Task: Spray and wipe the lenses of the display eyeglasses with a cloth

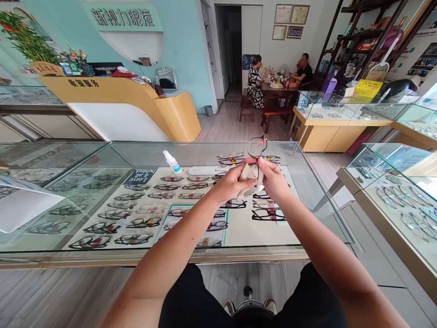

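Note:
Above the glass display counter (252, 239), both my hands are raised together around one pair of eyeglasses (256, 146). The frame stands on end, one lens up and a small red tag near its top. My left hand (235, 181) is closed on a pale cleaning cloth (251, 173), which wraps the lower lens. Thumb and fingers of my right hand (272, 177) pinch the glasses near the middle. Part of the lower lens is hidden by cloth and fingers. A white spray bottle (171, 161) stands on the counter to the left.
Under the glass lie rows of eyeglasses (133, 239). A white box-like object (25, 205) sits at the far left. Another display case (392, 182) stands on the right. Behind are a reception desk (136, 105) and two people (256, 82) seated at a table.

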A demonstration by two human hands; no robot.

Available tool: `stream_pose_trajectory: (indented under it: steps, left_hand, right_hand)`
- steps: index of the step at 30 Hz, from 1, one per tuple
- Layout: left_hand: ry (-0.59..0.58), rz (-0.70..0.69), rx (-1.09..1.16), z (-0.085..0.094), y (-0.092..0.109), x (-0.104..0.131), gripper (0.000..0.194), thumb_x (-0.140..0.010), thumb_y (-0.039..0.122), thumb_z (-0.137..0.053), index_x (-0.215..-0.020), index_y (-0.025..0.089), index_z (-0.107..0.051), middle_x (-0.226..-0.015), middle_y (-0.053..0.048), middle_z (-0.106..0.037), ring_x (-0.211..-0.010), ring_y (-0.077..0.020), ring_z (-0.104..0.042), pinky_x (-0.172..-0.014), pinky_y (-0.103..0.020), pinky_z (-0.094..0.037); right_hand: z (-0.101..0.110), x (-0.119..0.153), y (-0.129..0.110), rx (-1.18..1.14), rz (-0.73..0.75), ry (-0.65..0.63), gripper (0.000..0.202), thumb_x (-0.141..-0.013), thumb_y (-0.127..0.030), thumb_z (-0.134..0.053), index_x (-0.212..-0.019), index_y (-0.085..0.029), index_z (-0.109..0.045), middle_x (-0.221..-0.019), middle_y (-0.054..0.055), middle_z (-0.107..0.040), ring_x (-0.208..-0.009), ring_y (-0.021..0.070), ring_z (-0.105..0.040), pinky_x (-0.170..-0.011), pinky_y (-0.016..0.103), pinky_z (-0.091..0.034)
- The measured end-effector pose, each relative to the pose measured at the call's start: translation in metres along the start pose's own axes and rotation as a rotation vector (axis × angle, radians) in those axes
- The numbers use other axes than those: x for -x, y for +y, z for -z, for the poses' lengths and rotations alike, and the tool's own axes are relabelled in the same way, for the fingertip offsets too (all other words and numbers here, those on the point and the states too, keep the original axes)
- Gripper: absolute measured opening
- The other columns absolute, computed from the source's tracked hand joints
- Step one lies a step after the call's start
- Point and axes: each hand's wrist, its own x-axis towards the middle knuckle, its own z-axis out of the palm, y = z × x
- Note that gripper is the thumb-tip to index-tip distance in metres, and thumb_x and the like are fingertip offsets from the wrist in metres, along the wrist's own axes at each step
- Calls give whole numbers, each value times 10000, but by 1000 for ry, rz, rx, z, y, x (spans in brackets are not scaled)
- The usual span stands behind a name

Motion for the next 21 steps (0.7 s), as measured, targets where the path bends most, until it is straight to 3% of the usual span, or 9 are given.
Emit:
stream_pose_trajectory:
  steps: [4,8,16,21]
  left_hand:
    - [-4,-15,-17,0,0,2,872,-786,523,-1028,-1533,230,-688,-1164,-64,-806,-994,-199,-736,-893,-292,-572]
    - [-12,-6,-33,0,2,3,906,-834,614,-979,-1597,247,-654,-1194,-74,-822,-1075,-219,-751,-941,-300,-579]
    - [16,-37,-136,0,-2,2,768,-794,618,-1001,-1385,185,-770,-1156,-84,-810,-1006,-225,-729,-906,-322,-555]
    - [100,-87,-142,-7,-5,1,812,-805,700,-960,-1391,179,-752,-1112,-74,-811,-955,-206,-719,-885,-306,-554]
  right_hand:
    - [2,-2,1,-3,7,1,594,-932,-856,-751,-1126,-317,-910,-982,21,-872,-1100,308,-812,-1002,440,-646]
    - [2,-3,2,-34,-8,-8,606,-910,-869,-769,-1120,-318,-908,-969,25,-877,-1072,315,-825,-963,444,-665]
    - [2,-2,1,1,-19,18,660,-888,-895,-761,-1130,-300,-912,-1029,26,-880,-1145,318,-802,-976,433,-651]
    - [1,-2,6,8,-7,6,627,-939,-875,-721,-1162,-321,-910,-1075,26,-877,-1171,318,-796,-989,432,-649]
